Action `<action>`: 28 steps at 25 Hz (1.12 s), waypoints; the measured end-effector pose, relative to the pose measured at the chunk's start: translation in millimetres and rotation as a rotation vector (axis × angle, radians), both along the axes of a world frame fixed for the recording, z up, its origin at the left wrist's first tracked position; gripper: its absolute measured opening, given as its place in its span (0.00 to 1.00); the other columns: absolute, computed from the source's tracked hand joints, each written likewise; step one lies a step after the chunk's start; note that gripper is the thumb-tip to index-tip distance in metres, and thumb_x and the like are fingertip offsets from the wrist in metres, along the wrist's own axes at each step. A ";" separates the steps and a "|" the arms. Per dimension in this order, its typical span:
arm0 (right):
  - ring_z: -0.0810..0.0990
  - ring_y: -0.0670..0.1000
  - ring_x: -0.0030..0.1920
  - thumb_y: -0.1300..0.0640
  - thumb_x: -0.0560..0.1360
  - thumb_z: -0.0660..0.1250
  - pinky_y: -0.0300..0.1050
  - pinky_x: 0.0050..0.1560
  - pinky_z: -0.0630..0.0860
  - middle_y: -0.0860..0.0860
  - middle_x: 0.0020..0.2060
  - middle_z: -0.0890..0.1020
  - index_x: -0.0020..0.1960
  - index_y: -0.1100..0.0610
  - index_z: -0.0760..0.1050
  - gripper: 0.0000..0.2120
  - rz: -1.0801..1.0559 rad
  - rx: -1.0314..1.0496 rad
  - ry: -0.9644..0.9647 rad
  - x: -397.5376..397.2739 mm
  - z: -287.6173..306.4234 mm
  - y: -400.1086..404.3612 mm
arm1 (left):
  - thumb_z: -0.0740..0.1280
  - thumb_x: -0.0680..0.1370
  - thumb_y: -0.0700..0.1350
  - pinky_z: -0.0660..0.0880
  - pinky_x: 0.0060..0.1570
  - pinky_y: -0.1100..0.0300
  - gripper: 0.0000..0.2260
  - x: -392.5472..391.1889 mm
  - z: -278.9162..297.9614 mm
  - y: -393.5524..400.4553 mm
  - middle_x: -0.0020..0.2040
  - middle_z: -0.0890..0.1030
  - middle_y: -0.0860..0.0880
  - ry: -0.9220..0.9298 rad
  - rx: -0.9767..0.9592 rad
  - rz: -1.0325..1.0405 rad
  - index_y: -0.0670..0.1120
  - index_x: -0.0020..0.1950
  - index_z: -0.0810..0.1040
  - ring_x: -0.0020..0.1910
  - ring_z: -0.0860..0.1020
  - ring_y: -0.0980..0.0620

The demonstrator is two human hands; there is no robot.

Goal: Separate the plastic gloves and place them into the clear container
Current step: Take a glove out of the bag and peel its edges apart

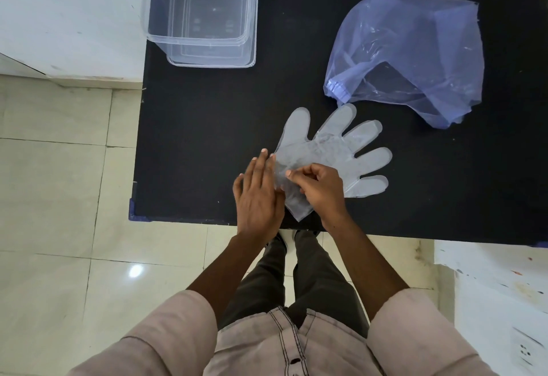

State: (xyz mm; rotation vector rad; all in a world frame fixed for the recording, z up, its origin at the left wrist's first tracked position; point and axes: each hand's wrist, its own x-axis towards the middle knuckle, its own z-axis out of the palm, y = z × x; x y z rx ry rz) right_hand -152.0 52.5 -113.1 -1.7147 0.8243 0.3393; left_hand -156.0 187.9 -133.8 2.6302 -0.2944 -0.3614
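While the clear container (204, 13) stands at the far left corner of the black surface (207, 138), overhanging its far edge a little, nothing can be seen lying inside it; only faint moulded marks show through its base, too blurred to read. No brand, label or legible writing shows anywhere on it.

Toward the far right corner lies a crumpled pale blue plastic bag (415, 49), translucent, its open mouth turned toward the near edge; folds of film show through it, but what it holds cannot be told.

Between the bag and the near edge, the plastic gloves (332, 144) lie flat as one hand-shaped sheet, fingers fanned toward the right edge and the bag, the cuff reaching almost to the near edge. How many layers are stacked cannot be told.

The left hand (258, 194) rests with fingers straight and spread flat, pressing on the cuff's left side. The right hand (320, 188) is curled, thumb and fingertips pinched together on the film of the cuff, just beside the left.
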 end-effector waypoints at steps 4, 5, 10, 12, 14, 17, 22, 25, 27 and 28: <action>0.81 0.43 0.35 0.57 0.72 0.72 0.34 0.37 0.76 0.44 0.33 0.82 0.38 0.51 0.79 0.04 0.055 -0.035 -0.030 0.3 -4.2 5.1 | 0.63 0.79 0.46 0.66 0.65 0.43 0.16 15.1 1.7 22.4 0.69 0.72 0.45 -0.037 -0.149 0.362 0.49 0.66 0.73 0.67 0.68 0.45; 0.81 0.43 0.35 0.57 0.72 0.72 0.33 0.37 0.76 0.44 0.34 0.82 0.39 0.51 0.79 0.04 0.064 -0.038 -0.036 -0.2 -4.9 5.8 | 0.64 0.78 0.46 0.67 0.63 0.43 0.14 18.4 1.3 26.9 0.67 0.73 0.45 -0.037 -0.136 0.374 0.49 0.64 0.76 0.66 0.69 0.45; 0.83 0.47 0.40 0.61 0.72 0.71 0.42 0.44 0.81 0.50 0.38 0.84 0.43 0.59 0.82 0.02 0.103 -0.049 -0.093 1.7 -5.5 11.7 | 0.66 0.78 0.45 0.64 0.62 0.47 0.12 29.5 -2.0 30.7 0.66 0.73 0.44 -0.003 -0.080 0.225 0.50 0.60 0.81 0.66 0.68 0.43; 0.83 0.51 0.41 0.61 0.73 0.71 0.46 0.46 0.82 0.53 0.40 0.85 0.45 0.61 0.81 0.03 0.110 -0.058 -0.097 3.0 -5.5 13.2 | 0.66 0.78 0.45 0.63 0.63 0.47 0.11 32.4 -2.8 27.4 0.67 0.73 0.44 0.014 -0.082 0.218 0.51 0.59 0.82 0.67 0.67 0.43; 0.82 0.51 0.41 0.61 0.72 0.71 0.48 0.46 0.82 0.53 0.39 0.84 0.45 0.61 0.81 0.04 0.116 -0.066 -0.099 3.7 -5.3 14.4 | 0.66 0.78 0.45 0.61 0.63 0.48 0.10 34.0 -3.6 25.1 0.67 0.73 0.44 0.032 -0.092 0.230 0.50 0.56 0.83 0.68 0.67 0.44; 0.81 0.48 0.40 0.60 0.71 0.72 0.48 0.47 0.82 0.51 0.38 0.83 0.45 0.59 0.81 0.04 0.128 -0.101 -0.097 4.1 -4.5 15.7 | 0.65 0.78 0.45 0.60 0.62 0.48 0.10 34.4 -4.9 22.6 0.67 0.74 0.44 0.037 -0.128 0.232 0.46 0.53 0.84 0.68 0.67 0.44; 0.79 0.47 0.41 0.47 0.70 0.74 0.42 0.44 0.78 0.50 0.42 0.82 0.50 0.56 0.77 0.16 0.204 -0.319 -0.161 5.8 -1.0 24.4 | 0.58 0.76 0.47 0.53 0.61 0.54 0.16 34.4 -1.6 17.7 0.67 0.73 0.46 0.115 -0.306 0.264 0.45 0.51 0.84 0.69 0.63 0.47; 0.80 0.48 0.45 0.48 0.71 0.74 0.42 0.46 0.79 0.51 0.46 0.83 0.53 0.57 0.76 0.17 0.200 -0.286 -0.204 7.5 0.9 26.5 | 0.56 0.76 0.46 0.54 0.63 0.52 0.17 35.2 1.0 16.0 0.67 0.73 0.46 0.159 -0.410 0.277 0.48 0.53 0.84 0.69 0.64 0.48; 0.81 0.50 0.46 0.51 0.72 0.72 0.43 0.48 0.80 0.53 0.47 0.83 0.53 0.58 0.77 0.14 0.160 -0.230 -0.211 8.5 2.0 26.2 | 0.55 0.76 0.45 0.54 0.64 0.52 0.18 35.6 2.6 15.8 0.68 0.72 0.47 0.174 -0.425 0.232 0.50 0.55 0.84 0.69 0.63 0.48; 0.81 0.50 0.46 0.51 0.73 0.71 0.43 0.48 0.80 0.53 0.46 0.84 0.53 0.58 0.78 0.13 0.117 -0.195 -0.207 9.1 2.6 25.4 | 0.55 0.76 0.45 0.54 0.64 0.52 0.18 35.4 3.3 15.9 0.68 0.72 0.46 0.173 -0.411 0.197 0.50 0.57 0.83 0.69 0.62 0.48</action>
